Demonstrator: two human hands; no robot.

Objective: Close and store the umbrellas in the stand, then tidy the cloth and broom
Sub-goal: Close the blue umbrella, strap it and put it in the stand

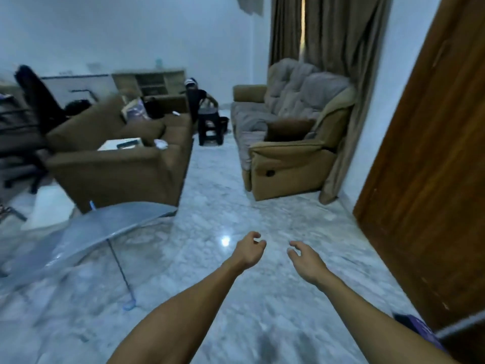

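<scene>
Both hands are extended forward over the floor, empty. The left hand is loosely curled, fingers bent inward but closed on nothing. The right hand is held slack and half-spread, thumb apart from the fingers, also holding nothing. The two are near each other, not touching. This posture is judged to be a reach or a walking balance rather than a grip in progress.

The task's thing in view, a clear umbrella, is seen well to the left of the left hand. It lies open on the marble floor, canopy tilted with one rim on the floor, shaft slanting down to a bluish handle resting on the tiles. The handle end is the part nearest the hands and is judged the likeliest first hold. The far canopy edge sits just beside the corner of a brown sofa.

No umbrella stand, cloth or broom can be made out; the frame is blurred.

Open room: a wide lane of bare floor runs ahead between the brown sofa and a tan recliner. A wooden door bounds the right side closely. A person is seated at a dark stool at the far end of the lane. The task is judged barely begun.
</scene>
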